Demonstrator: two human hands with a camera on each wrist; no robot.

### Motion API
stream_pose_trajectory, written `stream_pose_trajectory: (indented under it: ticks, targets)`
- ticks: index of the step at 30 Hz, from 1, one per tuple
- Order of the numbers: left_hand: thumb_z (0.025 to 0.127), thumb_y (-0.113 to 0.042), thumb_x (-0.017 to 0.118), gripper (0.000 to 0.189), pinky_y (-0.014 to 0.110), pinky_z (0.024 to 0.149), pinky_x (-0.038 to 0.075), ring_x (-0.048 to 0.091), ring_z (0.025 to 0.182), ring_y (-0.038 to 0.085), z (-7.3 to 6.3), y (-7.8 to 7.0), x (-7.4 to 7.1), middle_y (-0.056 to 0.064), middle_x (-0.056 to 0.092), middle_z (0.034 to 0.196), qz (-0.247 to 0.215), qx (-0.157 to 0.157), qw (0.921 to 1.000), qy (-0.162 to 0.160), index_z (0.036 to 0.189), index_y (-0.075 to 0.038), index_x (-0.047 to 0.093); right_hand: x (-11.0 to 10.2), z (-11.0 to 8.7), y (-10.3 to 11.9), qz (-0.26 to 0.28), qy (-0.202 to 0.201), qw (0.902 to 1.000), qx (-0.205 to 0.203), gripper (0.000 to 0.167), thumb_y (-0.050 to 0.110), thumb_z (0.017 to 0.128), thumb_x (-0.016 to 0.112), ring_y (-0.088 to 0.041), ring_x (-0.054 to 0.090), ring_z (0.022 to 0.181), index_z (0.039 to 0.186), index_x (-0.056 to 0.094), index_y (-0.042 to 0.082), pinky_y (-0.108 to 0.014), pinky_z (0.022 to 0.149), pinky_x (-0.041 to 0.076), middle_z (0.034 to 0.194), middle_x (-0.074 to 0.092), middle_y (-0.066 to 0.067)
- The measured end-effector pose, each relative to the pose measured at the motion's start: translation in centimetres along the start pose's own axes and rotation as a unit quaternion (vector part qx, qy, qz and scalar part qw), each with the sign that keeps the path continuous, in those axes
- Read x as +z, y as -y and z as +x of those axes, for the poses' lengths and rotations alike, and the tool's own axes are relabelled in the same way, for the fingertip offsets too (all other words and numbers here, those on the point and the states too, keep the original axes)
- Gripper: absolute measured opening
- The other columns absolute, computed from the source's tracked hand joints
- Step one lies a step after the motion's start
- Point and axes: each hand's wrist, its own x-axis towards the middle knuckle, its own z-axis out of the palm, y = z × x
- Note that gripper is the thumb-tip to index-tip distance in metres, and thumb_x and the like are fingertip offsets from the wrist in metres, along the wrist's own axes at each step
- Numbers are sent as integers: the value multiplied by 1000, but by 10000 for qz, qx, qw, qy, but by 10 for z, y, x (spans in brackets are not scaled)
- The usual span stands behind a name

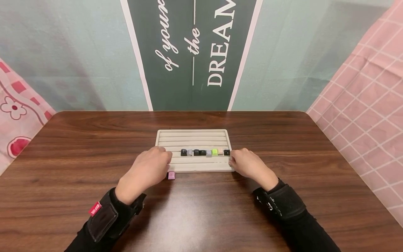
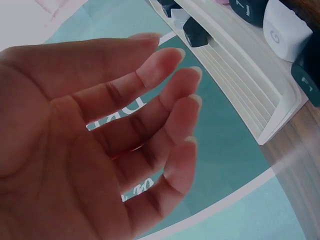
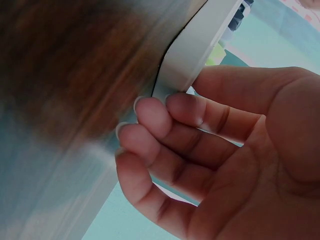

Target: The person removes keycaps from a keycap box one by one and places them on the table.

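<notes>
One white ridged tray (image 1: 198, 165) runs lengthwise left to right.

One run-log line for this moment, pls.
left hand: loosely curled, empty | right hand: pinches corner of white tray | keycap row: on tray | pink keycap: on table, near left hand

And I'm reading "of your", "the", "DREAM" on the dk green panel (image 1: 189, 98) ahead; "Home" on a dk keycap (image 2: 248, 12); my red wrist tag's (image 1: 95, 209) txt too sm.!
</notes>
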Motion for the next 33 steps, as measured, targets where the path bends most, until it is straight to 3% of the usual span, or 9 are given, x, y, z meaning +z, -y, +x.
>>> stream_pose_trajectory:
  ticks: [10, 19, 25, 33]
  targets:
    - [78, 2, 58, 19, 33, 50, 41, 53, 61, 20, 5, -2, -2, 4, 48, 62, -23, -59, 9999, -152, 63, -7, 52, 1, 0, 0, -32, -25, 10000, 29, 23, 7, 84, 57, -12, 37, 50, 64, 46, 9, -25, 46, 30, 56, 37, 2]
    - [82, -1, 56, 21, 30, 46, 37, 47, 57, 17, 18, -3, -4, 4, 47, 61, -77, -71, 9999, 50, 63, -7, 51, 1, 0, 0, -25, -23, 10000, 21, 23, 6, 85, 57, -12, 37, 50, 64, 46, 9, -25, 47, 30, 56, 36, 2]
    - [82, -5, 59, 21, 34, 50, 41, 51, 62, 18, 27, -2, -4, 3, 50, 64, -178, -144, 9996, 136, 63, -9, 51, 0, 0, 0, -49, -38, 10000, 18, 23, 6, 85, 56, -12, 37, 51, 64, 45, 9, -25, 47, 30, 56, 36, 1]
    - [82, -2, 53, 21, 32, 49, 35, 42, 61, 16, 38, -3, -1, 2, 43, 63, -355, -358, 9983, 304, 63, -10, 47, 0, 1, 0, -93, -60, 9999, 10, 23, 6, 84, 56, -12, 38, 51, 64, 46, 9, -25, 47, 31, 56, 38, 1]
